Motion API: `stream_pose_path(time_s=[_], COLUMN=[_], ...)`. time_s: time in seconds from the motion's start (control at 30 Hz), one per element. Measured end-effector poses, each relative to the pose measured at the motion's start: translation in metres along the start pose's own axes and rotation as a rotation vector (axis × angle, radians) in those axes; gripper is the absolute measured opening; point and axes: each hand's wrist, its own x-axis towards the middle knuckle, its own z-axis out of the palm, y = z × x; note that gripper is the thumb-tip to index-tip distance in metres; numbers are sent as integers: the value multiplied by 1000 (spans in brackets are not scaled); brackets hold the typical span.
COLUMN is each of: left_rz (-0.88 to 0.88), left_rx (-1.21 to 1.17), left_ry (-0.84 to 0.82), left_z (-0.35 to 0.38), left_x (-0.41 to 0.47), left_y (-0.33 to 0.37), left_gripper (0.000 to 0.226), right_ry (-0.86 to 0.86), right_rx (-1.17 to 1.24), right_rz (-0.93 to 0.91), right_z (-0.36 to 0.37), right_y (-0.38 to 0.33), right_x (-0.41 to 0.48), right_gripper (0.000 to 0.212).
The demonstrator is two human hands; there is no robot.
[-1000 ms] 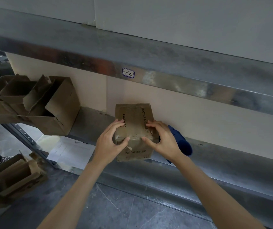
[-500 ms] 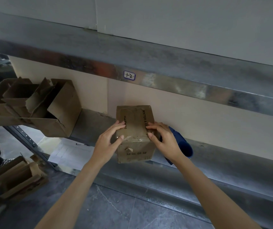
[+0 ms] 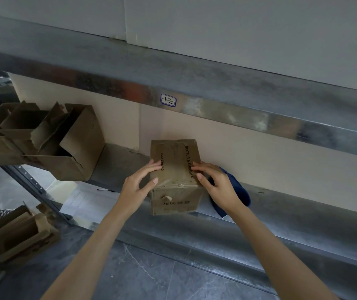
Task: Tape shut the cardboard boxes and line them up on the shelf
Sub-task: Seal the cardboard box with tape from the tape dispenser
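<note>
Metal shelf (image 3: 303, 203) bore the box (image 3: 174, 156) near its front edge. You saw brown, creased cardboard with the top seam taped. Print read "ROCTER & GAMBLE". Your left hand (image 3: 137, 186) and right hand (image 3: 217, 184) pressed on top, fingers nearly straight, gripping nothing. The tag (image 3: 168, 100) above read "1-2".

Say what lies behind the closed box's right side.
A blue object pokes out on the shelf; the right hand and box hide the rest.
</note>
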Motion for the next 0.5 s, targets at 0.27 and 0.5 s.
stream_pose_path(time_s=[0.27,0.5], left_rz=[-41,-47], left_rx=[-53,-68], left_ry=[-52,-74], left_z=[-7,-11], left_x=[2,5], left_y=[1,3], left_gripper=[37,53], right_ry=[-69,-251], right_rx=[-10,-39], right_rz=[25,63], right_z=[-7,-24], right_y=[-4,2], right_x=[2,8], right_gripper=[29,56])
